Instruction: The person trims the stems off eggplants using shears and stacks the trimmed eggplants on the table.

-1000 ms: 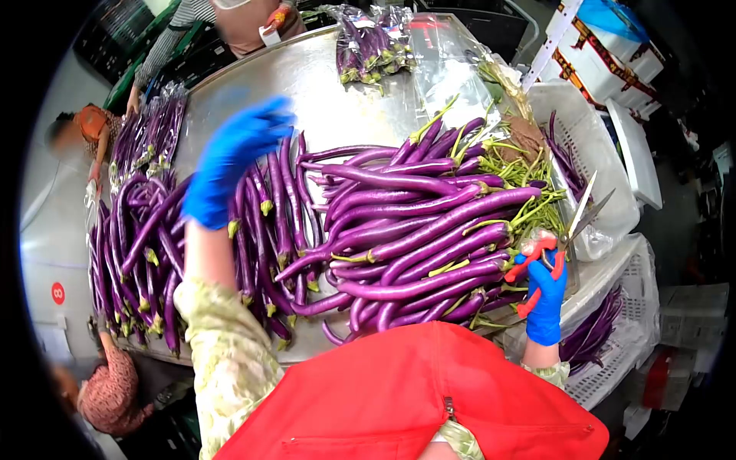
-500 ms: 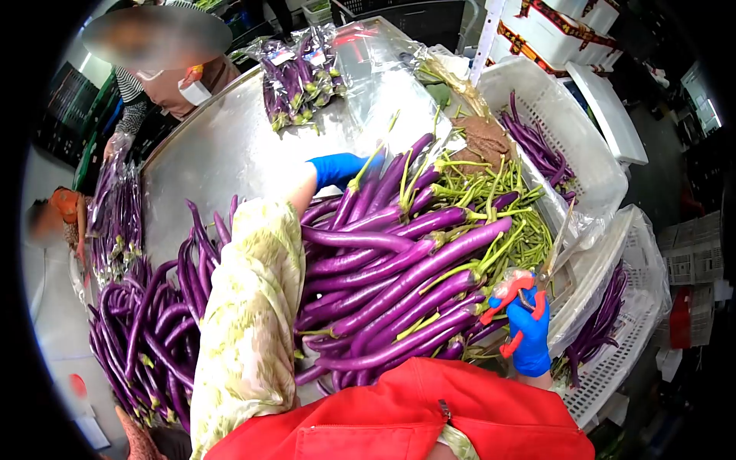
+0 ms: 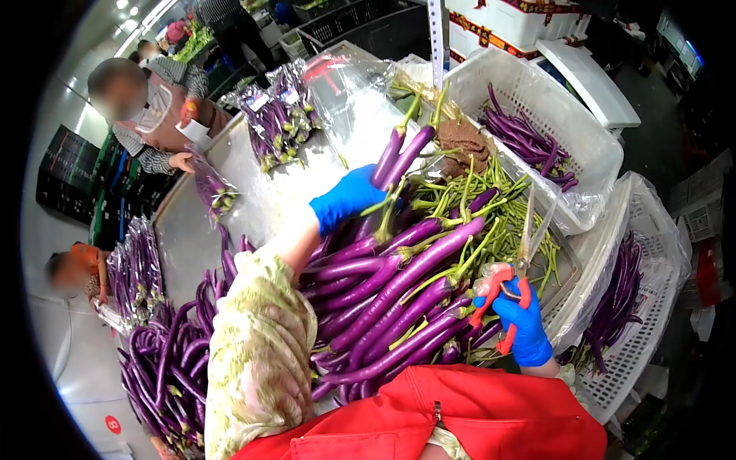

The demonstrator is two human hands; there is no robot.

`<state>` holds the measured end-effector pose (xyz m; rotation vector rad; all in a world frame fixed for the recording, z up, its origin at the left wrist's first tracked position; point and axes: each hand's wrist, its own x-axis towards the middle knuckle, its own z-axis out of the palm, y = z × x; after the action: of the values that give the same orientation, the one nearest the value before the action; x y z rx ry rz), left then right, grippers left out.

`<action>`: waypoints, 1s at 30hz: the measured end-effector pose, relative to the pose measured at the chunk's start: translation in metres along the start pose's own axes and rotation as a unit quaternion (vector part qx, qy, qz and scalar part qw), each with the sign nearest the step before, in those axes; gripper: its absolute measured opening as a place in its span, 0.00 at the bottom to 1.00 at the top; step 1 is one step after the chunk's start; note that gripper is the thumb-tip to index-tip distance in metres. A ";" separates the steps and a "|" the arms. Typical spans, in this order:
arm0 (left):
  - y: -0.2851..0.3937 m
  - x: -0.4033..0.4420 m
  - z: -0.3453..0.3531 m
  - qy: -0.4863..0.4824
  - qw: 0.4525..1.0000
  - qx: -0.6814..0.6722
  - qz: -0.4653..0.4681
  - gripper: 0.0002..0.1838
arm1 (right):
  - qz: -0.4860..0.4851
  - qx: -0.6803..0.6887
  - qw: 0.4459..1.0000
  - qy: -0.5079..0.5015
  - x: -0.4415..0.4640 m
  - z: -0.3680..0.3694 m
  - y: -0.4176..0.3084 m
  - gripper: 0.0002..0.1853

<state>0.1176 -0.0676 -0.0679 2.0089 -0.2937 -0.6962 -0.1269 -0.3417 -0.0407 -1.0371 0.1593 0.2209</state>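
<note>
My left hand (image 3: 346, 201), in a blue glove, is closed around a few long purple eggplants (image 3: 405, 159), their green stems pointing up and away. Beneath it spreads a heap of eggplants (image 3: 376, 307) on the metal table. In my right hand (image 3: 525, 326), also blue-gloved, are red-handled scissors (image 3: 524, 257), blades parted and pointing away from me. They are over the right edge of a pile of cut green stems (image 3: 491, 199), apart from the held eggplants. The fingertips of my left hand are partly hidden by the eggplants.
Bagged eggplants (image 3: 276, 119) lie at the table's far side. More loose eggplants (image 3: 169, 368) are heaped at left. White baskets (image 3: 606, 176) with eggplants line the right. A brown cloth (image 3: 462, 144) sits beyond the stems. Across the table, a person (image 3: 157, 115) holds a bag (image 3: 211, 184).
My left hand has lifted eggplants from the heap. The scissors' blades have spread apart. A person across the table has brought a bag of eggplants over the table.
</note>
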 end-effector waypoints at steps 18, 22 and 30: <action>0.261 -0.267 0.004 0.087 0.944 -0.180 0.262 0.32 | -0.431 -0.363 0.825 -0.041 -0.009 0.027 -0.045 0.28; 0.191 -0.277 0.061 0.013 0.948 -0.303 0.099 0.31 | -0.446 -0.457 0.769 -0.037 -0.014 0.039 -0.043 0.27; 0.084 -0.284 0.120 -0.001 0.891 -0.454 0.013 0.30 | -0.377 -0.487 0.776 -0.135 -0.023 0.032 0.005 0.23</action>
<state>-0.1759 -0.0635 0.0583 1.1028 0.0234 -0.6493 -0.1500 -0.3144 -0.0234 -1.9954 -0.7197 -0.3387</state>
